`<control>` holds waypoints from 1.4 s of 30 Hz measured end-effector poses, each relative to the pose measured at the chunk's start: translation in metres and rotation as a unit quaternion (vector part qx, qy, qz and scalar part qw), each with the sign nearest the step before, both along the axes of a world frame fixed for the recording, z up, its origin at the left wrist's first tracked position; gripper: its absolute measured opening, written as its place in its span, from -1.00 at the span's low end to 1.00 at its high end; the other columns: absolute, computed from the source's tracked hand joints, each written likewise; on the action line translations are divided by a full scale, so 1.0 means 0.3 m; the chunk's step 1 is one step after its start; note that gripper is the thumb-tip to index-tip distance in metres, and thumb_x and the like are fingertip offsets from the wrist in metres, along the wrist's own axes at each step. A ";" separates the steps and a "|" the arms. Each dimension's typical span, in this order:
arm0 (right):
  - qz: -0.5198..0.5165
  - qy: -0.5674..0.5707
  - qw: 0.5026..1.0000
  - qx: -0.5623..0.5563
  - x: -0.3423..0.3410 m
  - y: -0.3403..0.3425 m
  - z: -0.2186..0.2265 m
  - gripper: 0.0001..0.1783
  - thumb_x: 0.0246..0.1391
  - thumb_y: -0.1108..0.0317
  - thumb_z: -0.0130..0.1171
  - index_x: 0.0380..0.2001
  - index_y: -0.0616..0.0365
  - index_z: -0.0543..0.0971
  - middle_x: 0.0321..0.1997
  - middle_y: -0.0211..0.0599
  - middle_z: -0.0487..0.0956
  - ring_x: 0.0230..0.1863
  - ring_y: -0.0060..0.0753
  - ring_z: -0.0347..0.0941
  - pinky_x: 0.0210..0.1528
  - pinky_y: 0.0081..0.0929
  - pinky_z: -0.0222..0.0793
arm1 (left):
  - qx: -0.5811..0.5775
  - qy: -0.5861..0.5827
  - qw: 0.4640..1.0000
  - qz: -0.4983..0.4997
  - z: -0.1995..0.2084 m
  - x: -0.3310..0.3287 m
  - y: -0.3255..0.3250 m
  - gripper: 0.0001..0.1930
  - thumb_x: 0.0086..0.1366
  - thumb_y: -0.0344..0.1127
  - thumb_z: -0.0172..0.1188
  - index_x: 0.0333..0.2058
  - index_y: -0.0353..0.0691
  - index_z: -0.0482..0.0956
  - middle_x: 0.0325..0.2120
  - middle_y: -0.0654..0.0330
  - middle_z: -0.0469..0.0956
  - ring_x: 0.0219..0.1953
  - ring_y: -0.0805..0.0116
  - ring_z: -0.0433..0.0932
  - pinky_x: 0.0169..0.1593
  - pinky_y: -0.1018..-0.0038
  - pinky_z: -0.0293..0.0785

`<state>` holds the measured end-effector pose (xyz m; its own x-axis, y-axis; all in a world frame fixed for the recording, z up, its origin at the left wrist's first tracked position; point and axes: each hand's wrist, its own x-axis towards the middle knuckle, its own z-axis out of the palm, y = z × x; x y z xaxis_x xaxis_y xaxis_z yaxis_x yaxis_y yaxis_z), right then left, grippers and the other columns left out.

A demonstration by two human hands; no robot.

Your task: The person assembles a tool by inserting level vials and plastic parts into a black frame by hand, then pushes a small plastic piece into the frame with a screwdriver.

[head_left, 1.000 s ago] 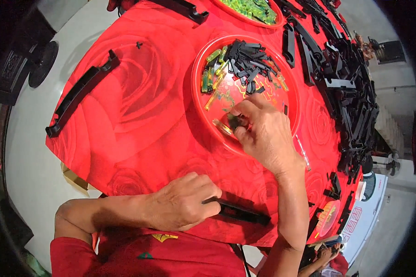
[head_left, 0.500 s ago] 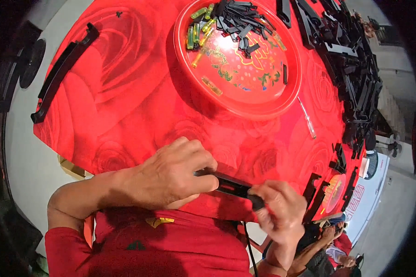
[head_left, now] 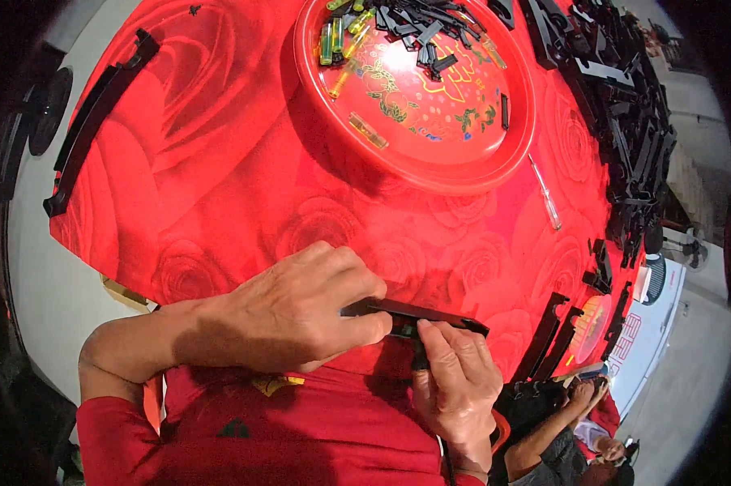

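My left hand (head_left: 317,308) is closed around one end of a long, narrow black plastic strip (head_left: 438,313), held low over the near table edge. The strip's other end reaches right, past the fingers of my right hand (head_left: 459,377). Thumb and fingers of the right hand pinch a short black piece (head_left: 420,353) against the strip's near side. A small greenish spot shows beside those fingertips. What the short piece is cannot be made out, since the fingers cover part of it.
Beyond my hands stands a round red tray (head_left: 430,180) with small black parts (head_left: 426,32) and yellow-green pieces (head_left: 327,42). A clear rod (head_left: 546,194) lies beside it. Black parts are heaped (head_left: 625,121) far right; another strip (head_left: 98,121) lies left. A person's arm (head_left: 552,429) shows lower right.
My right hand has shifted left and slightly down along the strip, with the short black piece. The strip's right end now shows beyond my fingers. My left hand keeps its grip.
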<state>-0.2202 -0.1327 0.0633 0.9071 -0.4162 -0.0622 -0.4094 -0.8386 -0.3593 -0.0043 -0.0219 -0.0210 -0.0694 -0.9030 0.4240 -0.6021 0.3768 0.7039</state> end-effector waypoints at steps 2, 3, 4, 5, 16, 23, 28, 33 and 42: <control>0.005 -0.004 1.000 0.009 0.013 0.006 -0.005 -0.46 -0.20 0.58 0.35 -0.01 0.26 0.66 -0.13 -0.06 0.67 -0.17 0.03 0.63 -0.09 -0.19 0.59 | 0.000 0.001 1.000 0.004 0.005 -0.001 0.005 -0.75 0.15 -0.34 0.35 -0.15 -0.08 0.68 -0.27 0.24 0.55 -0.23 0.19 0.54 -0.23 0.27 0.45; 0.006 -0.007 1.000 0.015 0.018 0.008 -0.008 -0.46 -0.20 0.58 0.34 -0.01 0.27 0.66 -0.12 -0.04 0.67 -0.16 0.04 0.64 -0.08 -0.19 0.59 | -0.003 0.002 1.000 0.004 0.004 -0.002 0.003 -0.73 0.16 -0.33 0.36 -0.13 -0.06 0.69 -0.26 0.24 0.55 -0.22 0.20 0.54 -0.22 0.28 0.46; 0.006 -0.005 1.000 0.015 0.021 0.010 -0.010 -0.46 -0.20 0.58 0.34 -0.01 0.27 0.66 -0.12 -0.04 0.67 -0.16 0.04 0.64 -0.08 -0.19 0.59 | -0.003 0.003 1.000 0.004 -0.001 -0.006 0.002 -0.73 0.16 -0.33 0.36 -0.13 -0.06 0.69 -0.26 0.24 0.55 -0.22 0.20 0.54 -0.22 0.28 0.46; 0.001 -0.007 1.000 0.013 0.024 0.012 -0.013 -0.48 -0.18 0.60 0.33 -0.02 0.27 0.66 -0.13 -0.04 0.68 -0.17 0.05 0.64 -0.07 -0.19 0.60 | -0.010 -0.001 1.000 0.011 -0.007 -0.012 0.001 -0.72 0.15 -0.32 0.36 -0.11 -0.04 0.70 -0.25 0.24 0.56 -0.21 0.20 0.54 -0.21 0.28 0.46; -0.134 -0.074 0.979 0.133 -0.029 0.014 -0.029 -0.64 -0.06 0.69 0.31 -0.11 0.33 0.70 -0.19 -0.09 0.73 -0.15 -0.19 0.70 -0.02 -0.42 0.55 | 0.016 -0.019 1.000 -0.002 0.002 -0.018 0.006 -0.73 0.15 -0.30 0.35 -0.13 -0.01 0.74 -0.22 0.23 0.57 -0.17 0.18 0.55 -0.16 0.24 0.46; -0.166 -0.127 0.952 0.222 -0.057 -0.002 -0.067 -0.64 -0.01 0.68 0.30 -0.07 0.30 0.68 -0.20 -0.07 0.71 -0.19 -0.15 0.69 -0.07 -0.41 0.56 | 0.025 0.001 1.000 -0.005 -0.004 -0.015 0.006 -0.72 0.14 -0.32 0.35 -0.13 -0.07 0.72 -0.20 0.20 0.57 -0.19 0.16 0.52 -0.16 0.22 0.44; -0.198 -0.125 0.940 0.247 -0.048 0.006 -0.052 -0.63 -0.03 0.69 0.28 -0.08 0.32 0.68 -0.17 -0.08 0.72 -0.16 -0.17 0.69 -0.05 -0.41 0.55 | 0.010 0.007 1.000 0.007 -0.005 -0.017 0.005 -0.72 0.14 -0.34 0.34 -0.13 -0.06 0.71 -0.21 0.20 0.56 -0.19 0.16 0.52 -0.16 0.24 0.44; -0.148 -0.096 0.966 0.187 -0.022 0.010 -0.033 -0.70 -0.01 0.66 0.28 -0.15 0.33 0.71 -0.20 -0.14 0.73 -0.13 -0.28 0.67 0.00 -0.38 0.53 | 0.006 -0.009 1.000 0.005 0.000 -0.012 0.009 -0.75 0.14 -0.33 0.35 -0.16 -0.03 0.71 -0.26 0.22 0.55 -0.25 0.19 0.53 -0.22 0.25 0.44; -0.142 -0.120 0.964 0.192 -0.041 0.007 -0.051 -0.69 -0.02 0.65 0.26 -0.14 0.35 0.70 -0.15 -0.08 0.74 -0.12 -0.19 0.68 0.04 -0.33 0.53 | -0.004 -0.025 1.000 0.012 -0.007 -0.018 0.003 -0.77 0.15 -0.32 0.36 -0.18 0.00 0.71 -0.27 0.24 0.56 -0.26 0.22 0.54 -0.24 0.27 0.45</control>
